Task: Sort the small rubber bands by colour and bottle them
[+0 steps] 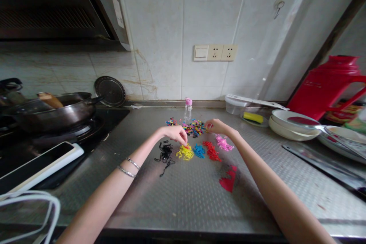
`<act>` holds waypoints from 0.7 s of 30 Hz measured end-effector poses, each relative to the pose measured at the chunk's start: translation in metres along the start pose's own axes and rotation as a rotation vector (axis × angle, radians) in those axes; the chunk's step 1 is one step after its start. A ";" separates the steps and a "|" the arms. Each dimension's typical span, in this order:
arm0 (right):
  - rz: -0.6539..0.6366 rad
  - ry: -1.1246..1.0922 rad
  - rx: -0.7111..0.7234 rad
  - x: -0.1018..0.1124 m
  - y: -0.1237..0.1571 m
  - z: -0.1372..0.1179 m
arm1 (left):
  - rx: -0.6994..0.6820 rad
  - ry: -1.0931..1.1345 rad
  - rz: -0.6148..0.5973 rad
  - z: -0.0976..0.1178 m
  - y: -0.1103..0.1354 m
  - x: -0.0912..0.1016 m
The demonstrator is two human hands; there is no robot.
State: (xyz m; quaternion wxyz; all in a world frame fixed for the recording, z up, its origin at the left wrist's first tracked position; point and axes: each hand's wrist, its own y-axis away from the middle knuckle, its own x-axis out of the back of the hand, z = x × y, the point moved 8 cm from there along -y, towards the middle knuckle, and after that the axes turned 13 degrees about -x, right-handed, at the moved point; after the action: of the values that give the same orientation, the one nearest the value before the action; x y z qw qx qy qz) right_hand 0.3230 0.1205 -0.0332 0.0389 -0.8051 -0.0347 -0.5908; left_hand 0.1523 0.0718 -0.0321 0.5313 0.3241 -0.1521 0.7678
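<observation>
Just above a pile of yellow rubber bands (185,152), my left hand (175,133) has its fingertips pinched together; what they hold is too small to make out. My right hand (216,126) is also closed in a pinch, at the right edge of a mixed-colour heap of rubber bands (195,129). Any band in it is hidden. Separate piles of black bands (166,153), blue bands (199,151), red bands (212,150) and pink bands (224,143) lie around the yellow one. Behind the heap stands a small clear bottle (188,113) with a pink top.
A torn red piece (228,180) lies on the metal counter (183,206). To the left are a pan (57,112) on the stove and a white-edged device (42,166). Bowls (294,131), a knife (323,164) and a red thermos (323,87) stand or lie right.
</observation>
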 end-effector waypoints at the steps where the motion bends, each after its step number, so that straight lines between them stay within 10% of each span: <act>1: 0.002 0.002 -0.007 -0.001 0.000 0.002 | 0.007 0.007 -0.016 0.001 -0.001 -0.003; 17: 0.060 -0.020 -0.004 -0.006 -0.004 0.013 | 0.057 0.002 0.325 -0.020 0.019 0.042; 21: 0.069 -0.021 -0.005 -0.004 -0.002 0.011 | 0.007 -0.016 0.236 -0.015 0.014 0.033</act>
State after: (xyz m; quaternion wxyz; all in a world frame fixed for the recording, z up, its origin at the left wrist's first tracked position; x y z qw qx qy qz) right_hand 0.3320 0.1235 -0.0405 0.0571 -0.8122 -0.0057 -0.5805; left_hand 0.1268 0.0984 -0.0200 0.4349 0.3122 -0.1906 0.8228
